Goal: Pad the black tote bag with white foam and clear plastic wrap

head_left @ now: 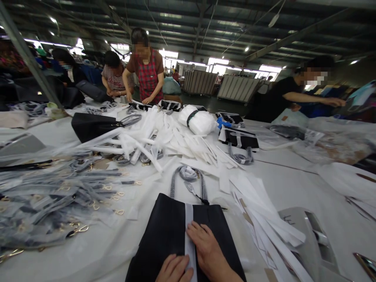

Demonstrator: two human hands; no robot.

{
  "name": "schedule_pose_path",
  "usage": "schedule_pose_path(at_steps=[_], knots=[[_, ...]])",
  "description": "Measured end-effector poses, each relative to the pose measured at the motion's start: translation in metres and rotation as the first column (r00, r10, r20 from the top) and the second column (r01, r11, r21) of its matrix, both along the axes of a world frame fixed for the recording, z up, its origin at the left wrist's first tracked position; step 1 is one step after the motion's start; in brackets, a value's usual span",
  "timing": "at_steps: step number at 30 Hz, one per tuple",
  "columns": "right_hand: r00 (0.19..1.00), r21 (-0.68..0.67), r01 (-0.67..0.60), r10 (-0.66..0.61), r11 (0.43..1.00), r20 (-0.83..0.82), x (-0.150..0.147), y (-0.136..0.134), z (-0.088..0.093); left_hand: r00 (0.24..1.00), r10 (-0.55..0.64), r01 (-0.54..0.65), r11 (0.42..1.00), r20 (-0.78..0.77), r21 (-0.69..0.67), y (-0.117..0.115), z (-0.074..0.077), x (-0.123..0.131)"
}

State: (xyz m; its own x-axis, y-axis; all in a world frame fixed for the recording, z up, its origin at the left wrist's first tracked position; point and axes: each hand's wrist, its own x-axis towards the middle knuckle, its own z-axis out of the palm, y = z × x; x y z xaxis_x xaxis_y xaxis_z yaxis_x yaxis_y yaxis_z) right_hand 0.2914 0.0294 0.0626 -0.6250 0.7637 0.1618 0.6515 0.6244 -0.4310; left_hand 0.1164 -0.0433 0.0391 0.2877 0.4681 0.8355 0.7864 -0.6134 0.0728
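Rests left hand (174,269) and right hand (209,250), fingers outstretched and unclenched, on the pale strip (188,213) down the black bag (167,225), at bottom centre of the frame on the white counter (289,178), right of wrapped straps (53,203).

Worktop (280,178): bare stretch, right, between white strips (268,219) and white sheets (343,182); narrow gap, left, between bag (166,225) and straps (44,205). Obstacles: handles (172,186), directly beyond bag; strips, heaped farther ahead; grey device (296,219), near right. Air above bag: open.
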Motion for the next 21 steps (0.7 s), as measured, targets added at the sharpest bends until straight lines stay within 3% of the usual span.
schedule_pose_path(at_steps=[4,10,13,16,21], knots=[[0.996,-0.025,-0.015,0.017,1.000,0.083,-0.003,-0.008,-0.010,0.999,0.001,0.000,1.000,0.042,-0.028,0.001,-0.009,0.005],[0.935,-0.152,0.224,-0.256,0.963,-0.243,-0.006,0.006,0.001,0.988,-0.065,0.082,0.989,0.139,-0.122,0.004,-0.001,0.006],[0.962,-0.157,0.205,-0.228,0.966,-0.150,-0.013,0.016,0.009,0.992,-0.064,0.081,0.986,0.112,-0.146,0.005,0.001,0.004],[0.970,-0.140,0.231,-0.239,0.963,-0.040,-0.018,0.022,0.007,0.995,-0.038,0.050,0.990,0.092,-0.131,0.004,-0.007,0.003],[0.952,-0.158,0.256,-0.277,0.954,-0.127,-0.021,0.021,0.000,0.998,-0.054,0.056,0.980,0.017,-0.189,0.001,-0.017,0.000]])
